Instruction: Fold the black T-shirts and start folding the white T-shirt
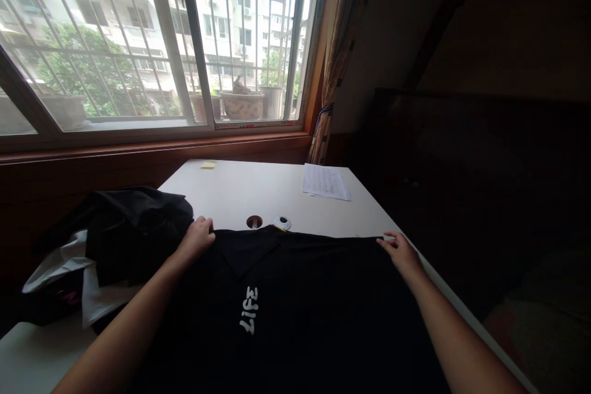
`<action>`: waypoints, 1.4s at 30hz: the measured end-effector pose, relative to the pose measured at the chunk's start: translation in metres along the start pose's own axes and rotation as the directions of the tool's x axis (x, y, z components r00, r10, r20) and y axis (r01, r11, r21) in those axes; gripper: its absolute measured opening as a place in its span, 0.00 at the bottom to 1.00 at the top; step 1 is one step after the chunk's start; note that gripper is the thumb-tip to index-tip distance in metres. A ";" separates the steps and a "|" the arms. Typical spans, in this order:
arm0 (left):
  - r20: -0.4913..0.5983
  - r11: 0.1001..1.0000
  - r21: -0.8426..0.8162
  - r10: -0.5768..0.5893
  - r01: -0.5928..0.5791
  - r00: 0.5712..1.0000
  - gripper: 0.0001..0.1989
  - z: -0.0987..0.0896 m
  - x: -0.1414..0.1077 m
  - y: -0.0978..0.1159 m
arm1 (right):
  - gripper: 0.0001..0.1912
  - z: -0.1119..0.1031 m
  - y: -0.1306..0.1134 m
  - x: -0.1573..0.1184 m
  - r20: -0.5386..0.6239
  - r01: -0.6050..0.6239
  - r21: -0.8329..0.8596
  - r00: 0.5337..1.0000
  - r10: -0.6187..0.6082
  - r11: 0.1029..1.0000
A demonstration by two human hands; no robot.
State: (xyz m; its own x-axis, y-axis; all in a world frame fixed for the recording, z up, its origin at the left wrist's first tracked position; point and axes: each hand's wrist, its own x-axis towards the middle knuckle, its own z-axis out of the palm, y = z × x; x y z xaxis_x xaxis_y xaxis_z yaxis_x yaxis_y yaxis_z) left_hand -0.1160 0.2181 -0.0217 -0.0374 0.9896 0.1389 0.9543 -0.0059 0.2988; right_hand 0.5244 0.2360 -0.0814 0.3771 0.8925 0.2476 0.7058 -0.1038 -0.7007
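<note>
A black T-shirt (314, 308) with white lettering is spread over the near part of the white table. My left hand (199, 235) is closed on its far left corner. At the far right corner, my right hand (401, 252) pinches the edge between thumb and fingers. The far edge runs nearly straight between both hands, and a triangular flap of the cloth lies near my left hand. The near end of the shirt runs out of view. Beside my left forearm is a heap of black and white clothes (133, 234).
The white table (240, 188) has a round cable hole (254, 221) and a loose round cover (282, 222) just beyond the shirt. Printed papers (325, 182) and a yellow sticky note (208, 165) lie farther back. A barred window and a tied curtain (325, 117) stand behind.
</note>
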 end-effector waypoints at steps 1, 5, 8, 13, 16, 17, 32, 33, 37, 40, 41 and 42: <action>-0.008 1.000 0.013 0.002 -0.002 1.000 0.06 -0.002 -0.002 0.001 | 0.29 0.001 -0.002 0.002 -0.012 -0.002 -0.004 1.000 0.002 1.000; -0.022 0.998 0.028 0.058 -0.058 0.998 0.13 -0.008 -0.006 0.010 | 0.28 -0.002 -0.003 0.002 -0.042 -0.009 -0.026 0.999 0.008 1.000; 0.018 0.990 0.001 0.140 -0.140 0.990 0.15 -0.007 -0.002 0.020 | 0.27 -0.005 -0.002 -0.004 0.008 0.003 -0.018 1.000 -0.003 1.000; 0.119 0.973 -0.055 0.231 -0.226 0.966 0.14 0.007 0.012 0.036 | 0.25 -0.001 -0.003 -0.010 0.081 0.040 0.006 0.996 -0.040 0.999; 0.152 0.971 -0.065 0.239 -0.231 0.959 0.10 0.011 0.018 0.042 | 0.26 0.001 -0.006 -0.010 0.085 0.028 -0.015 0.996 -0.026 0.999; 0.159 0.970 -0.067 0.242 -0.234 0.957 0.08 0.011 0.019 0.043 | 0.26 0.001 -0.007 -0.010 0.084 0.022 -0.026 0.996 -0.019 0.999; -0.089 0.979 0.098 0.190 -0.181 0.978 0.10 0.009 -0.012 0.052 | 0.18 0.021 -0.040 -0.016 -0.043 0.107 -0.225 0.992 -0.120 0.968; -0.102 0.975 0.100 0.207 -0.197 0.973 0.11 0.011 -0.014 0.056 | 0.18 0.024 -0.047 -0.019 -0.072 0.119 -0.252 0.987 -0.142 0.960; -0.087 0.889 0.079 0.457 -0.451 0.885 0.18 0.026 -0.021 0.078 | 0.22 0.043 -0.091 -0.042 -0.057 0.330 -0.322 0.929 -0.366 0.887; 0.008 0.794 0.064 0.605 -0.605 0.796 0.26 0.046 -0.030 0.102 | 0.28 0.069 -0.132 -0.071 0.153 0.528 -0.225 0.849 -0.505 0.819; 0.037 0.786 0.060 0.615 -0.616 0.788 0.29 0.053 -0.033 0.109 | 0.30 0.078 -0.145 -0.083 0.251 0.581 -0.181 0.808 -0.534 0.794; 0.055 0.788 0.060 0.610 -0.613 0.790 0.31 0.059 -0.035 0.115 | 0.32 0.087 -0.157 -0.094 0.333 0.617 -0.146 0.767 -0.548 0.774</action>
State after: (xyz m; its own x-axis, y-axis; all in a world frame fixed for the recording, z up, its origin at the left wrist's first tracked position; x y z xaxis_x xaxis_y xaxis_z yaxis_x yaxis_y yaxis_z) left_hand 0.0128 0.1913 -0.0481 0.5694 0.7862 0.2401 0.7925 -0.6026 0.0938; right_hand 0.3259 0.2067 -0.0534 -0.2977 0.8878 0.3511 0.8662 0.4058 -0.2915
